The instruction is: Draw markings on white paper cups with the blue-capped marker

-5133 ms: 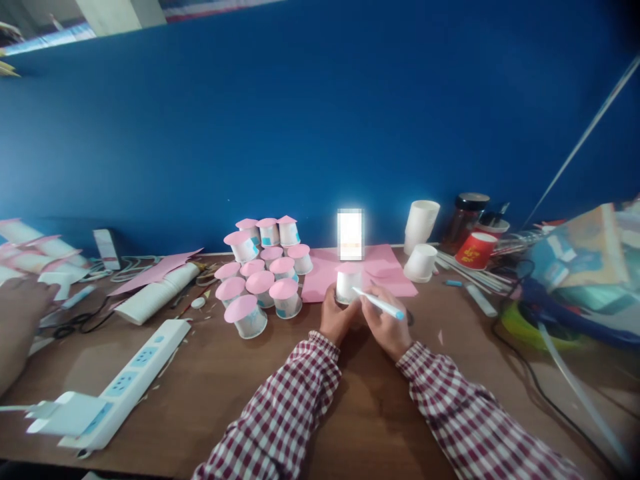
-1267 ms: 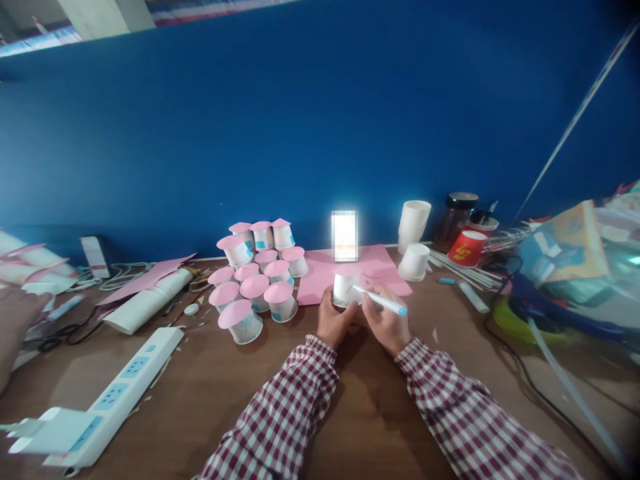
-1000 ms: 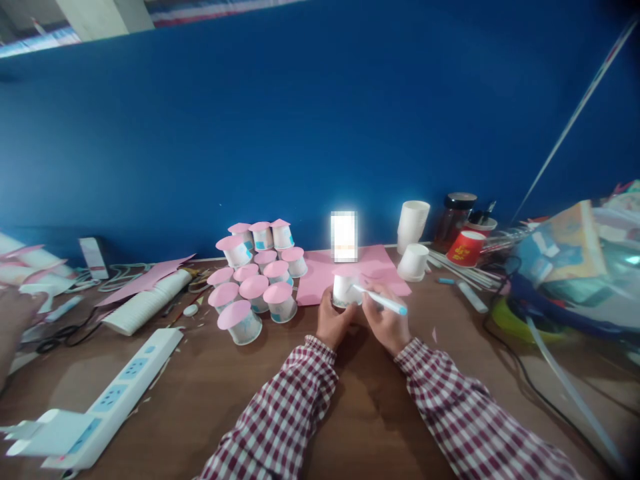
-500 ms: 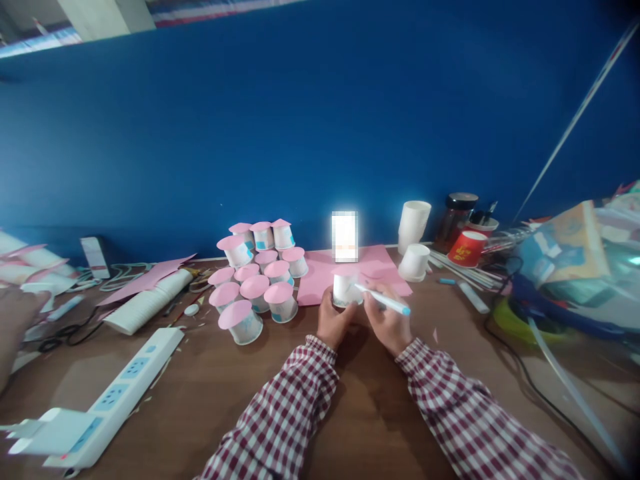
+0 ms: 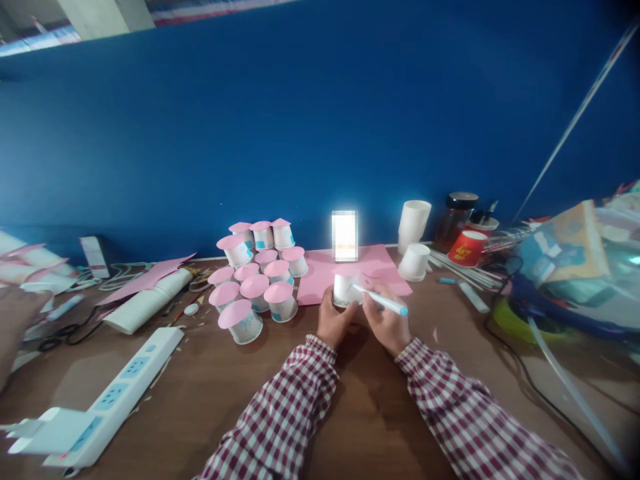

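Observation:
My left hand (image 5: 334,321) grips a white paper cup (image 5: 345,288) low on its near side; the cup stands upside down at the front edge of a pink paper sheet (image 5: 313,270). In my right hand (image 5: 387,323) is a white marker pen (image 5: 383,300) with a light blue end, its tip at the cup's right side. Faint marks show on the cup wall. To the left stand several upside-down paper cups (image 5: 245,327) topped with pink paper pieces and carrying blue drawings.
A stack of white cups (image 5: 414,223) and a single cup (image 5: 415,262) stand right of the sheet, near a red cup (image 5: 467,248) and a dark-lidded jar (image 5: 455,217). A power strip (image 5: 117,393) lies at the left, below a lying cup stack (image 5: 147,303). Another person's arm (image 5: 17,333) shows at the far left.
The marker in my right hand has shifted slightly left along the cup wall. My left hand keeps its hold on the cup. The other person's arm at the left has moved a little.

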Motion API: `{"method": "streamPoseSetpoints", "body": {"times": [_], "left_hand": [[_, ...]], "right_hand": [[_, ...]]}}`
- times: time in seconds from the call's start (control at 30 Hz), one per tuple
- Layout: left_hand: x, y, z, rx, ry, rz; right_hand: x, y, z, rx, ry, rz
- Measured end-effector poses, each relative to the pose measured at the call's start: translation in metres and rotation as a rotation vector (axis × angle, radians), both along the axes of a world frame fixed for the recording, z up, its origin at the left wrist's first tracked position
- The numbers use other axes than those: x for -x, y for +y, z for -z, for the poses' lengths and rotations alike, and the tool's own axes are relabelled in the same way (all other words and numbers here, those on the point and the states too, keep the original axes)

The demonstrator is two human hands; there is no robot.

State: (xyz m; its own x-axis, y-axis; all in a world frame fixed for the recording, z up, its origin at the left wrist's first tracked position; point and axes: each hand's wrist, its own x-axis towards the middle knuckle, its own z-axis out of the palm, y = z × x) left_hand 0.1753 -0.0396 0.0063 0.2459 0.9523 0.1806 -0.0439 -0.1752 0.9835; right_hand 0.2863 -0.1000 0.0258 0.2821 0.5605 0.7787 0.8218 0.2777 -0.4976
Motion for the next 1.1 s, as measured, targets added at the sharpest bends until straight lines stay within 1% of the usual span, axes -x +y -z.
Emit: {"method": "streamPoseSetpoints", "body": {"times": [0.17, 0.27, 0.57, 0.83, 1.1], "left_hand": [[-0.0005, 0.0011, 0.0024, -0.007, 0.017, -0.018], [-0.0005, 0.0015, 0.0028, -0.003, 0.016, -0.008], [0.0004, -0.0012, -0.0033, -0.012, 0.032, -0.008], [-0.0001, 0.0003, 0.0011, -0.011, 0.029, -0.007], [-0.0003, 0.0005, 0.0016, 0.01, 0.02, -0.014]], "right_hand": [[0.0005, -0.0003, -0.0001, 0.009, 0.009, -0.002], [0.001, -0.0007, -0.0005, 0.004, 0.014, -0.004], [0.0009, -0.0006, -0.0002, 0.017, -0.004, -0.016], [0.0005, 0.0004, 0.0007, 0.006, 0.006, -0.004], [0.0, 0.001, 0.0003, 0.0, 0.026, -0.001]]}}
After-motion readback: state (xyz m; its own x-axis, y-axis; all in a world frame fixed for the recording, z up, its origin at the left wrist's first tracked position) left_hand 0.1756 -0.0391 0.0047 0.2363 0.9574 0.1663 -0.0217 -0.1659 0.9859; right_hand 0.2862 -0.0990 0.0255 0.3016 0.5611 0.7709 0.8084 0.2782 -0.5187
